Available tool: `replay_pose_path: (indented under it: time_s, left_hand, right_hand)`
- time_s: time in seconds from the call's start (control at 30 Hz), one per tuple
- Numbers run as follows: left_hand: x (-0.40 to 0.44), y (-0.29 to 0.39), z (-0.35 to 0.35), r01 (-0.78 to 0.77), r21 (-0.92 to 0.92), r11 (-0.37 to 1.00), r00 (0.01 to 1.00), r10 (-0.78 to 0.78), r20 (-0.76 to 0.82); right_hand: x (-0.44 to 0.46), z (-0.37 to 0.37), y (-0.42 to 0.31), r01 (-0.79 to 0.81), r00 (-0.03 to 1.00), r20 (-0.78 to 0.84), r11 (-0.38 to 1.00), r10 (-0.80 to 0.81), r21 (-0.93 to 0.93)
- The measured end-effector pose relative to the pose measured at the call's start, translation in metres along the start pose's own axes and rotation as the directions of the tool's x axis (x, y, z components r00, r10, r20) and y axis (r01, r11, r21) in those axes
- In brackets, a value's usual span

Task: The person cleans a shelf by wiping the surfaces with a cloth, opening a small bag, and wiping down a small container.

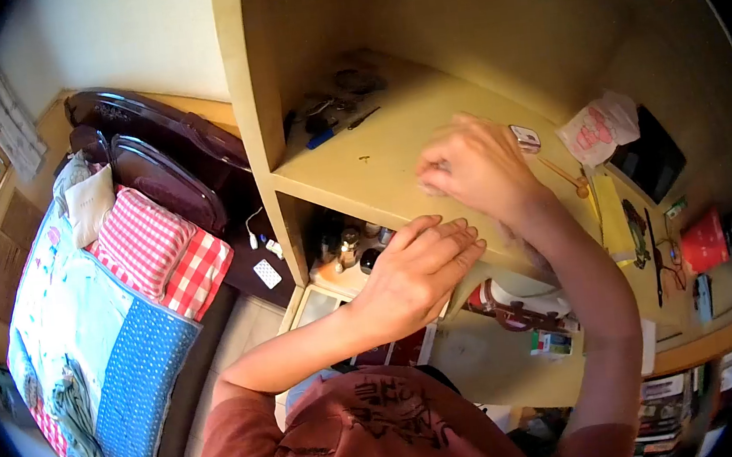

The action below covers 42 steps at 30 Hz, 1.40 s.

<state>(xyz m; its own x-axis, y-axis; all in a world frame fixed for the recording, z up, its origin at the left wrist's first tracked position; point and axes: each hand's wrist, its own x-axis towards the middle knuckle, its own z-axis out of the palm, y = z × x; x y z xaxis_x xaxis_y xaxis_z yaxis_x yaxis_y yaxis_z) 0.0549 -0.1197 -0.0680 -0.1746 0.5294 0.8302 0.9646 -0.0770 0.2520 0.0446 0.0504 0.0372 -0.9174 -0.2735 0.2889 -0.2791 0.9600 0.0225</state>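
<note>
Nearest, the left hand (425, 269) arched, fingers bent, by the front edge of the shelf (410, 132), its palm hidden. At its one o'clock, the right hand (474, 165) curled above the surface; whether either gripped anything, I couldn't tell. Close handwork there seemed the step; moving on called for clearing the pink-printed bag (600, 128), at the right hand's three o'clock.

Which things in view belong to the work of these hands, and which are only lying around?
Likely in the job:
right hand, over the shelf
left hand, near its front edge
(contents of either hand unclear)

Only lying around:
pink-printed bag
red container
red-and-white pillow
small blue object
</note>
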Motion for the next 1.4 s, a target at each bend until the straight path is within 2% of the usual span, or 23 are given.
replay_pose_path:
  time_s: [0.1, 0.27, 0.3, 0.33, 0.37, 0.43, 0.5, 0.57, 0.8, 0.87, 1.0, 1.07, 1.2, 1.27, 1.4]
  left_hand:
    - [0.001, -0.003, 0.002, -0.005, -0.034, 0.999, 1.0, 0.004, -0.028]
    - [0.002, -0.01, 0.002, -0.012, -0.088, 0.996, 0.999, 0.009, -0.036]
    - [0.002, -0.012, 0.001, -0.008, -0.115, 0.993, 1.0, 0.006, -0.021]
    - [0.002, -0.015, 0.002, -0.006, -0.116, 0.993, 1.0, 0.003, -0.027]
    - [0.003, -0.019, 0.005, -0.032, -0.19, 0.981, 0.998, 0.021, -0.059]
    - [0.003, -0.024, 0.008, -0.051, -0.261, 0.964, 0.994, 0.023, -0.108]
    - [0.0, -0.023, 0.01, -0.009, -0.315, 0.949, 0.999, -0.003, -0.037]
    - [-0.002, -0.023, 0.013, 0.005, -0.305, 0.952, 1.0, -0.012, -0.021]
    - [-0.003, -0.024, 0.016, -0.026, -0.316, 0.949, 0.997, 0.0, -0.081]
    - [-0.003, -0.022, 0.018, -0.011, -0.339, 0.941, 0.996, -0.019, -0.087]
    - [-0.005, -0.023, 0.02, -0.019, -0.341, 0.94, 0.996, -0.014, -0.092]
    - [-0.004, -0.025, 0.02, -0.036, -0.333, 0.942, 0.994, 0.001, -0.106]
    - [-0.004, -0.021, 0.024, -0.015, -0.334, 0.942, 0.992, -0.029, -0.126]
    - [-0.004, -0.02, 0.024, -0.009, -0.337, 0.942, 0.993, -0.031, -0.111]
    - [-0.005, -0.022, 0.023, -0.012, -0.328, 0.945, 0.995, -0.022, -0.097]
  right_hand:
    - [0.04, 0.016, -0.009, -0.019, 1.0, -0.009, 0.999, 0.019, 0.033]
    - [0.064, 0.022, -0.018, 0.056, 0.987, -0.157, 0.992, -0.038, 0.113]
    - [0.062, 0.017, -0.019, 0.06, 0.987, -0.154, 0.992, -0.043, 0.11]
    - [0.055, 0.009, -0.019, 0.02, 0.998, -0.063, 0.99, -0.012, 0.14]
    - [0.053, 0.006, -0.018, -0.021, 0.999, 0.032, 0.986, 0.016, 0.165]
    - [0.055, 0.009, -0.016, 0.004, 1.0, 0.019, 0.986, -0.008, 0.165]
    - [0.063, 0.014, -0.015, 0.027, 1.0, 0.001, 0.984, -0.028, 0.175]
    - [0.074, 0.02, -0.015, 0.045, 0.998, -0.05, 0.993, -0.04, 0.11]
    - [0.058, 0.013, -0.008, 0.115, 0.992, 0.028, 0.983, -0.121, 0.146]
    - [0.069, 0.019, -0.012, 0.194, 0.978, -0.098, 0.977, -0.186, 0.085]
    - [0.068, 0.019, -0.012, 0.187, 0.979, -0.107, 0.976, -0.175, 0.11]
    - [0.054, 0.015, -0.005, 0.166, 0.986, 0.01, 0.981, -0.168, 0.096]
    - [0.063, 0.017, -0.013, 0.133, 0.991, 0.002, 0.986, -0.134, 0.104]
    - [0.079, 0.03, -0.015, 0.224, 0.967, -0.141, 0.971, -0.211, 0.085]
    - [0.065, 0.027, -0.012, 0.26, 0.96, -0.128, 0.963, -0.25, 0.07]
